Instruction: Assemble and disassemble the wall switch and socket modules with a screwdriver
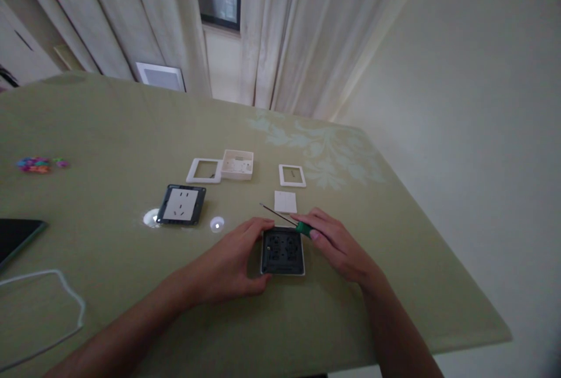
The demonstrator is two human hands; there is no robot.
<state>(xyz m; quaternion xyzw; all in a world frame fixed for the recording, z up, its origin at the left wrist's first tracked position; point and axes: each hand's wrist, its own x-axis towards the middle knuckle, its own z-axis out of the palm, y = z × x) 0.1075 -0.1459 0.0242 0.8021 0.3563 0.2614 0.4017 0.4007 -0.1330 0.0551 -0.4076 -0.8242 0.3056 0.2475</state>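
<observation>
My left hand [240, 258] grips the left side of a square black switch module [283, 252] with a thin white rim, fingers at its top edge and thumb at its lower left corner. In my right hand [333, 240] is a screwdriver [303, 228] with a green handle; its thin shaft points up and left, above the module's top edge. Just beyond lies a white square switch plate [285, 201]. A white frame [292, 176] rests behind that plate. To the left, a socket module [181, 205] with a white face and black surround lies on the table.
A white back box [237, 165] stands beside another white frame [204, 171]. Colourful small pieces [37, 164] lie far left, with a dark flat device [20, 238] and a white cable [65, 284] nearer. The green tablecloth [131, 132] meets curtains behind and a wall at right.
</observation>
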